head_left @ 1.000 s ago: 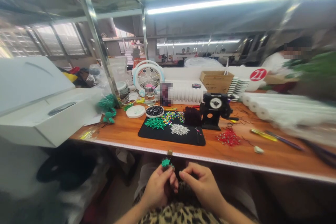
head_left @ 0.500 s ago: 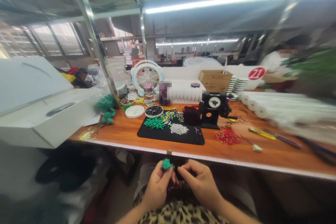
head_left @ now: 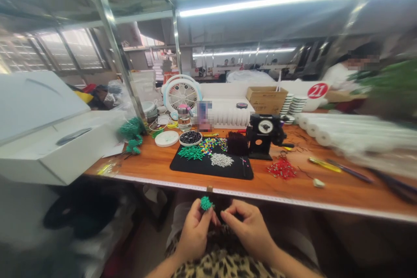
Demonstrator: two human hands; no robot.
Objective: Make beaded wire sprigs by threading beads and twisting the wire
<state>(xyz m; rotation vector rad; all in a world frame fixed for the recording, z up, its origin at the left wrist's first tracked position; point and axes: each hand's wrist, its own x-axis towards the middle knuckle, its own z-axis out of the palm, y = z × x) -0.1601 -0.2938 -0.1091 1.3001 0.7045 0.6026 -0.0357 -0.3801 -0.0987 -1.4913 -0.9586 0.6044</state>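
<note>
My left hand (head_left: 196, 231) is closed around a small round bunch of green cord pieces (head_left: 206, 203), whose tips show above the thumb and fingers. Beside it, my right hand (head_left: 247, 223) is pinched, thumb against fingertips; whatever lies between them is too small to make out. Both hands are over my lap, below the table's front edge. A black mat (head_left: 195, 168) lies on the table beyond them. On it are green cord pieces (head_left: 191, 153), silver beads (head_left: 222, 160), mixed coloured beads (head_left: 210, 145) and a dark bundle of threads (head_left: 237, 142).
A black hand-cranked device (head_left: 260, 139) stands right of the mat, with red beaded pieces (head_left: 282, 168) near it. A dish of black beads (head_left: 190, 137), a white lid (head_left: 167, 138) and a fan (head_left: 183, 93) are behind. An open white box (head_left: 55, 152) is at left, foam rolls (head_left: 325, 134) at right.
Very little differs. The green bunch has shifted slightly up and left in the view with my left hand, and my right hand keeps its pinch nearby.
</note>
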